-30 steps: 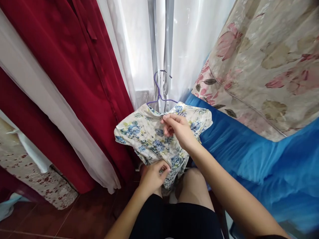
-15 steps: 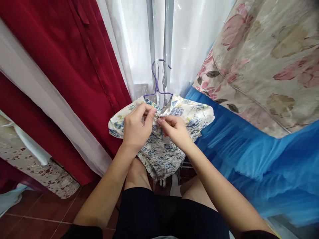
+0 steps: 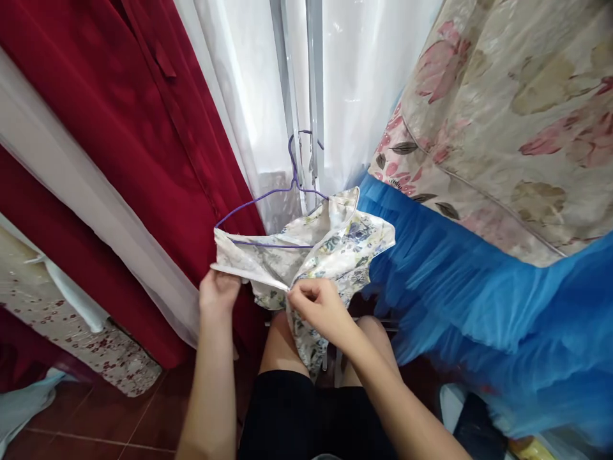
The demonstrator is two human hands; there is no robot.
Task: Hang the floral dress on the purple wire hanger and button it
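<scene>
A small floral garment [image 3: 345,239], white with blue flowers, hangs on a purple wire hanger [image 3: 268,195] hooked on a metal window bar [image 3: 312,96]. My left hand [image 3: 218,291] grips the garment's left edge, which is pulled open so the pale inside shows and the hanger's left arm is bare. My right hand [image 3: 318,306] pinches the fabric's front edge near the middle. Both hands are closed on the cloth, just above my knees.
A dark red curtain [image 3: 119,115] hangs at left beside a sheer white curtain [image 3: 239,96]. A blue tulle skirt [image 3: 479,300] and floral beige fabric [image 3: 517,128] crowd the right. Red floor tiles [image 3: 96,421] lie below left.
Both hands came down from the collar. My left hand pulled the garment's left side open and down, baring the hanger's left arm; my right hand dropped to the front edge.
</scene>
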